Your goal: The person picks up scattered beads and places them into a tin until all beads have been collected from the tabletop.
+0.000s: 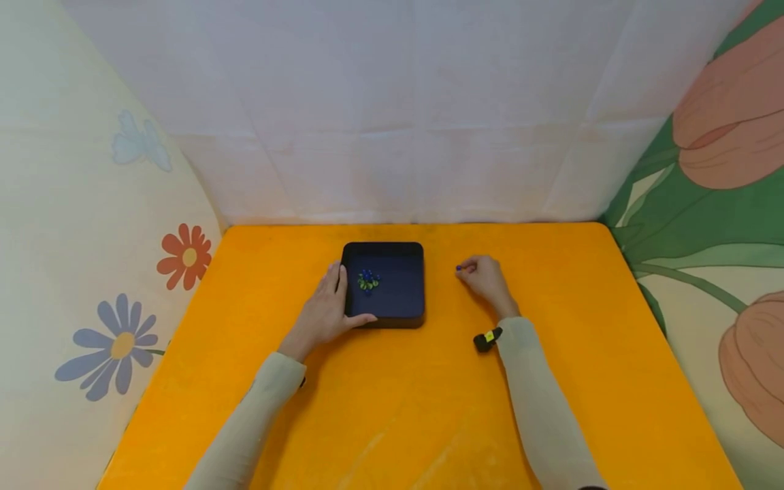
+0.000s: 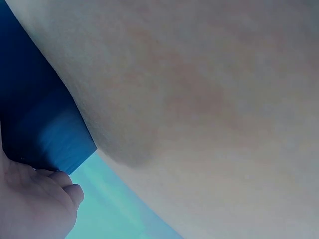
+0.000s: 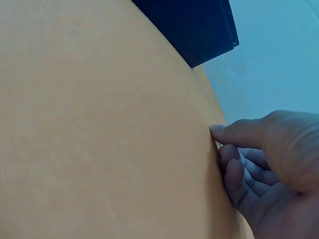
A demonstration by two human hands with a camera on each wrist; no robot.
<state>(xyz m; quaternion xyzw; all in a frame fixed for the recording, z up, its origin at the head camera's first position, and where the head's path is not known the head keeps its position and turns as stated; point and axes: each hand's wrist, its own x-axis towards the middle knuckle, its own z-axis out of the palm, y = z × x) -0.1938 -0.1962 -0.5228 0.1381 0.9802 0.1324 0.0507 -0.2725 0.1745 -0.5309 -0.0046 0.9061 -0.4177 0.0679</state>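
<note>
A square black tray (image 1: pixel 392 284) with low walls sits near the middle of the table. Inside it, toward the left, lies a small cluster of blue and green bead-like pieces (image 1: pixel 368 280). My left hand (image 1: pixel 324 309) rests against the tray's near left corner, fingers stretched along the left wall and thumb along the front rim. In the left wrist view, part of the hand (image 2: pixel 40 204) touches the tray wall (image 2: pixel 45 109). Right of the tray, my right hand (image 1: pixel 486 278) pinches a tiny blue bead (image 1: pixel 459 268) between thumb and fingertips; the right wrist view barely shows it.
A yellow-orange cloth (image 1: pixel 392 408) covers the table. Behind it hangs a white curtain (image 1: pixel 416 122), and flower-printed cloths stand at the left and right sides. A black wrist camera (image 1: pixel 485 340) is strapped at the right sleeve.
</note>
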